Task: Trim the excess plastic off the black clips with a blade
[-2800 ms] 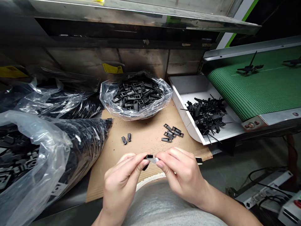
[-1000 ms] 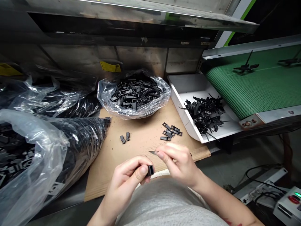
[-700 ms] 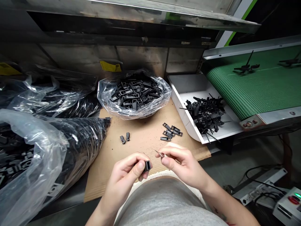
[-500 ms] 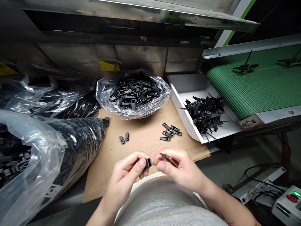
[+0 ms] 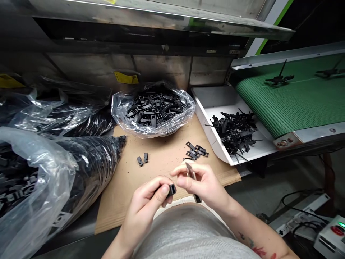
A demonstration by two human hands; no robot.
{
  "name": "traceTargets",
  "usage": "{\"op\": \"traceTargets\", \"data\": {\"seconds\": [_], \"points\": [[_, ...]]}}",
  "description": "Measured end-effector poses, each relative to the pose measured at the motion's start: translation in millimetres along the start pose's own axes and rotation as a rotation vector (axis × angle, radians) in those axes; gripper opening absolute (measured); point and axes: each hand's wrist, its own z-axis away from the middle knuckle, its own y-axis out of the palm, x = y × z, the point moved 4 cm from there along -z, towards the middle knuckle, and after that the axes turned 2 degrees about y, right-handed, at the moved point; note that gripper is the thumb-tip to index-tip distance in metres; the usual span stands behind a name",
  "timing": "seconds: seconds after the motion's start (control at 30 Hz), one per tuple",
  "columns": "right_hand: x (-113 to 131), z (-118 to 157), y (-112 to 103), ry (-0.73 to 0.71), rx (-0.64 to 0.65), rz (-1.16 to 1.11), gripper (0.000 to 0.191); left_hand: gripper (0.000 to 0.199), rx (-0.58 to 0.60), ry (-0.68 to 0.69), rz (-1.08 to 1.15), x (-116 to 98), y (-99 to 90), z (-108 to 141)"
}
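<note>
Near the cardboard's front edge, my left hand (image 5: 151,198) pinches a small black plastic part (image 5: 172,189), its rectangular opening facing right. My right hand (image 5: 203,183), just right of it and apart from it, grips a small pointed knife (image 5: 191,172), blade tip up and dark end below the palm. Beyond my right hand lies a loose group of several flat black pieces with rectangular windows (image 5: 196,150). Two short black pieces (image 5: 142,159) rest on the cardboard (image 5: 161,167), further left.
A clear plastic bag (image 5: 121,118) full of black parts stands behind. Larger filled bags (image 5: 88,169) line the left. At right, a white tray (image 5: 212,135) holds black parts with thin stems, beside a green conveyor belt (image 5: 272,100). A metal ledge (image 5: 161,19) hangs overhead.
My right hand has lifted slightly away from the black part, and the knife has turned from slanting to nearly upright. My left hand still holds the part, slightly lower in view.
</note>
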Motion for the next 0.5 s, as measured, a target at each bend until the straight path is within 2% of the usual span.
{"op": "traceTargets", "data": {"seconds": [0.17, 0.23, 0.3, 0.4, 0.5], "points": [[13, 10, 5, -0.302, -0.131, 0.235, 0.012, 0.022, -0.008, -0.072, 0.066, 5, 2.6, -1], [13, 15, 3, -0.333, -0.176, 0.254, 0.012, 0.02, -0.041, -0.077, 0.084, 7, 0.8, 0], [7, 17, -1, -0.253, -0.195, 0.172, 0.019, 0.019, -0.069, -0.072, 0.086, 9, -1.3, -1], [-6, 14, -3, -0.039, -0.096, -0.057, 0.036, 0.02, -0.06, -0.071, 0.074, 9, -0.1, -2], [-12, 12, -3, 0.096, -0.025, -0.082, 0.036, 0.02, -0.069, -0.053, 0.042, 6, 2.8, -3]]}}
